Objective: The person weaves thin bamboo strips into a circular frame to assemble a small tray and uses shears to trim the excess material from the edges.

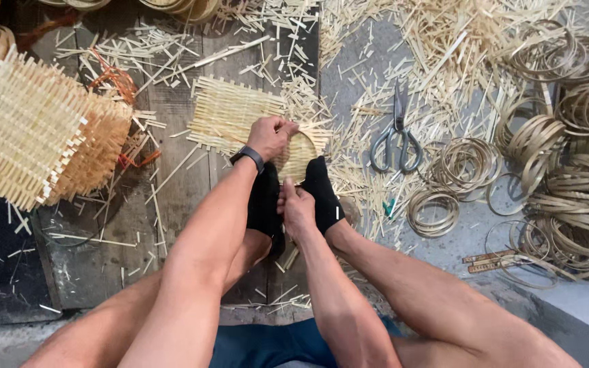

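Woven bamboo mat [240, 112] pinched under left hand [269, 136] fingers, right hand [298, 208] gripping its near edge

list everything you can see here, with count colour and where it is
woven mat: one, pale straw, on the boards under the left hand
round woven piece: one, pale straw, between the feet and the mat
stacked woven mats: one pile, pale straw, left edge
scissors: one, grey metal, on the floor right of centre
bamboo rings: many, tan, heaped at right
loose strips: too many to count, pale, scattered across the top
orange cord: one tangle, beside the pile
wooden boards: dark, beneath the work
wristband: one, black, left wrist
socks: two, black, on the feet
left hand: on the mat's edge
right hand: by the socks
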